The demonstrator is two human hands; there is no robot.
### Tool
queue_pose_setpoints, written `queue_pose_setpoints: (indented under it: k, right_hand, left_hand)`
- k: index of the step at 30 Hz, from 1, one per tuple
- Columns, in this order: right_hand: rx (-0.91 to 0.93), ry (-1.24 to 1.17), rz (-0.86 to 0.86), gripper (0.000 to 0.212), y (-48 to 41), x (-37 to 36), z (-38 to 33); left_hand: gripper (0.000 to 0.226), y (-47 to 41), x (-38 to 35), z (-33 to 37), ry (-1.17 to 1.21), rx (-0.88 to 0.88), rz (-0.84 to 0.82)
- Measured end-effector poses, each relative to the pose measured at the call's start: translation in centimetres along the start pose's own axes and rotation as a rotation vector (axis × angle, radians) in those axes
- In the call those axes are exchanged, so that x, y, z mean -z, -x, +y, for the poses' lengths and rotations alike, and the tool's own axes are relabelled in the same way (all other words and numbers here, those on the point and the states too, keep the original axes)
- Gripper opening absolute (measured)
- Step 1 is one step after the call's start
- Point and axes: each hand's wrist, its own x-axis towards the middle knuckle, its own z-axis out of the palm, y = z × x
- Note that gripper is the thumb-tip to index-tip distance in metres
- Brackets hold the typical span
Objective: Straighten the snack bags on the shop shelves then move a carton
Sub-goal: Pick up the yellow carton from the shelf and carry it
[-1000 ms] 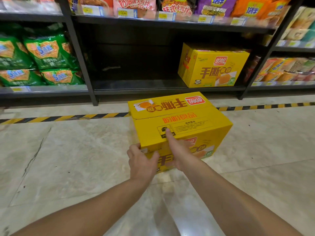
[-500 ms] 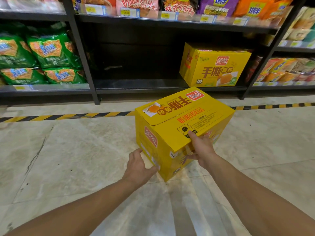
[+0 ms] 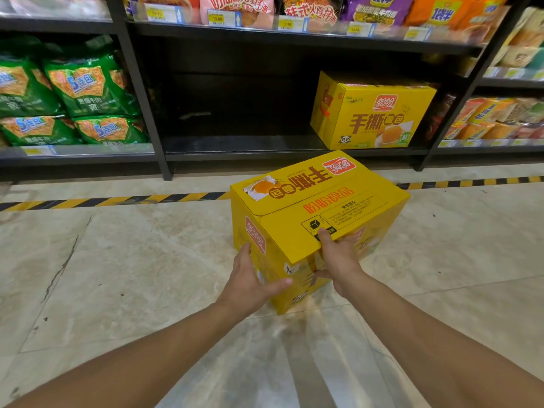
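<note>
A yellow carton (image 3: 309, 219) with red and brown print hangs tilted just above the floor in front of the bottom shelf, one corner toward me. My left hand (image 3: 250, 278) lies flat against its left face, thumb stretched across the near corner. My right hand (image 3: 338, 257) grips the near top edge, thumb on top and fingers curled underneath. Green snack bags (image 3: 85, 86) are stacked on the left shelf. Mixed bags (image 3: 374, 10) line the upper shelf.
A second yellow carton (image 3: 374, 113) stands at the right end of the dark bottom shelf (image 3: 235, 142). A black shelf upright (image 3: 141, 98) divides the bays. Yellow-black tape (image 3: 117, 200) runs along the marble floor. More snack packs (image 3: 494, 119) fill the right shelf.
The carton has turned from square-on to corner-first and risen a little. My left hand slid onto its left face; my right hand shifted along the near top edge.
</note>
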Motion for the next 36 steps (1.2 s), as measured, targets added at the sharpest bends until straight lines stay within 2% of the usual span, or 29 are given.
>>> queue_pose_setpoints:
  k: [2, 3, 5, 8, 10, 12, 13, 16, 18, 21, 22, 25, 28, 32, 33, 35, 36]
  right_hand:
    - [-0.002, 0.041, 0.032, 0.136, -0.5, -1.3, 0.9]
    - [-0.001, 0.055, 0.036, 0.143, -1.2, -1.9, 1.5]
    - [-0.023, 0.067, 0.01, 0.14, -1.1, -3.3, 1.9]
    - [-0.032, 0.092, 0.024, 0.126, 0.4, -5.0, 1.5]
    - [-0.024, 0.093, 0.045, 0.121, 0.8, -5.8, 1.7]
    - [-0.007, 0.07, 0.021, 0.126, 1.0, -6.2, 2.3]
    - [0.0, 0.045, 0.01, 0.129, 1.0, -6.2, 2.7]
    - [-0.025, 0.006, 0.032, 0.128, 0.7, -5.6, 3.3]
    - [-0.046, 0.021, 0.109, 0.122, 0.0, -4.3, 3.2]
    - [-0.065, -0.014, 0.202, 0.15, -1.6, -1.9, 2.7]
    - [-0.086, -0.06, 0.228, 0.144, -2.1, -0.9, 2.6]
    - [-0.134, -0.11, 0.325, 0.106, -3.5, 2.1, 2.8]
    - [-0.08, -0.139, 0.357, 0.099, -4.1, 4.7, 4.1]
    - [0.051, -0.125, 0.249, 0.116, -3.5, 6.9, 6.9]
    - [0.105, -0.102, 0.188, 0.111, -3.2, 7.3, 7.4]
    - [0.209, -0.042, 0.076, 0.08, -2.9, 7.8, 8.2]
    - [0.236, 0.007, 0.041, 0.074, -2.9, 8.0, 8.7]
  left_hand:
    - [0.152, 0.0, -0.1, 0.3, 0.065, -0.043, 0.002]
    - [0.153, -0.2, -0.2, 0.4, 0.1, -0.063, 0.014]
    - [0.144, -0.6, -0.5, 0.5, 0.178, -0.075, 0.059]
    - [0.12, -1.0, -0.2, 0.9, 0.269, -0.062, 0.139]
    - [0.085, -1.0, 0.4, 1.1, 0.277, -0.064, 0.163]
    - [0.052, -0.9, 1.1, 1.5, 0.266, -0.073, 0.154]
    - [0.046, -1.0, 1.6, 1.5, 0.244, -0.076, 0.152]
    - [0.04, -1.4, 3.0, 1.3, 0.207, -0.052, 0.155]
    - [0.049, -2.0, 3.7, 0.8, 0.204, -0.026, 0.149]
    - [0.057, -2.8, 4.6, 0.2, 0.182, -0.001, 0.147]
    - [0.055, -3.0, 4.9, 0.0, 0.178, 0.004, 0.148]
    - [0.046, -3.9, 6.0, -0.4, 0.145, 0.007, 0.157]
    - [0.041, -4.1, 7.0, -0.3, 0.116, 0.005, 0.178]
    - [0.029, -4.2, 8.4, 0.4, 0.092, -0.004, 0.198]
    - [0.027, -4.3, 8.7, 0.3, 0.095, -0.006, 0.198]
    - [0.019, -4.3, 9.0, -0.3, 0.097, 0.005, 0.191]
    - [0.013, -4.1, 9.1, -0.6, 0.104, 0.014, 0.196]
